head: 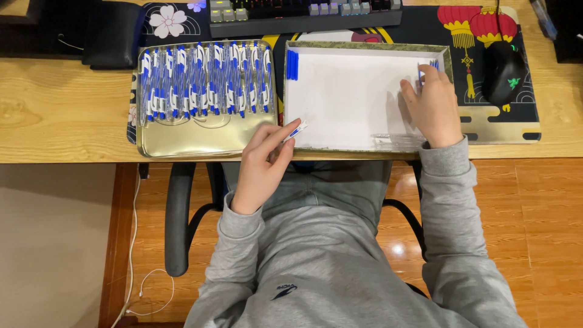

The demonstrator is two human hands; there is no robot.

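My left hand (262,159) holds a small white-and-blue pen part (297,129) at the near left corner of a shallow white box (340,97). Inside that box, my right hand (432,104) rests at the far right corner, its fingertips on some blue-and-white pens (429,68). A few blue caps (292,65) lie at the box's far left wall. Clear plastic wrappers (395,141) lie at its near right edge. To the left, a gold metal tray (182,141) holds several blue-and-white pens (203,79) in clear sleeves, laid in a row.
A keyboard (303,12) sits behind the tray and box on a dark patterned desk mat (504,124). A black mouse (503,71) lies to the right. A black object (112,33) stands at the far left of the wooden desk (61,115).
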